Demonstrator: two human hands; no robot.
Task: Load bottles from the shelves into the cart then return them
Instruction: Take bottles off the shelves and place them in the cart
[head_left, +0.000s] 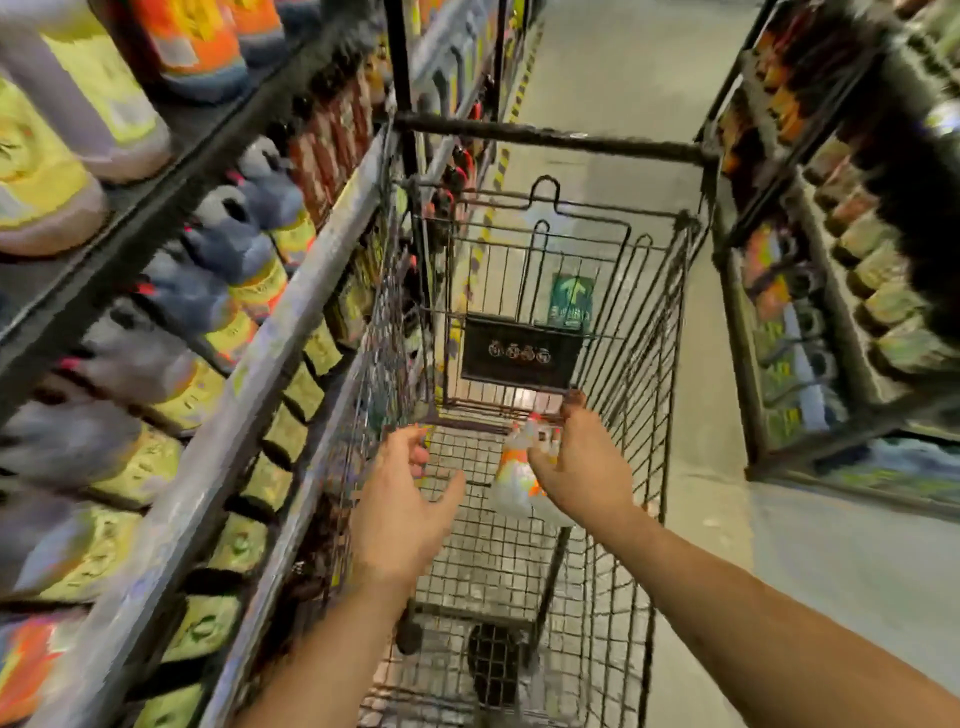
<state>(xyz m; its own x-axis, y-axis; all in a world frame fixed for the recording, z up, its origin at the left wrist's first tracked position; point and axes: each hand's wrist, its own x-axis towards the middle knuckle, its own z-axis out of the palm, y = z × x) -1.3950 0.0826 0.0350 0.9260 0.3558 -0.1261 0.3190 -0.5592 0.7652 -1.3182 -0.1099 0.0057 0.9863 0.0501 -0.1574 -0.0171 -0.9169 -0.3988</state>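
A wire shopping cart (631, 364) fills the middle of the aisle, pressed against the left shelving. Inside it is a white bottle (511, 480) with an orange label and a red cap, tilted over the mesh floor. My right hand (579, 467) wraps the bottle's right side, thumb across its front and fingers behind its neck. My left hand (408, 501) hovers open over the cart's left side, fingers spread and holding nothing, a short way left of the bottle. Grey-capped bottles with yellow labels (234, 254) line the left shelves.
A grey shelf rail (291, 332) runs along the cart's left wall. Larger jugs (78, 104) stand on the shelf above. A second shelf unit (810, 322) with packaged goods stands to the right. The concrete aisle floor (613, 78) stretches ahead with hazard striping.
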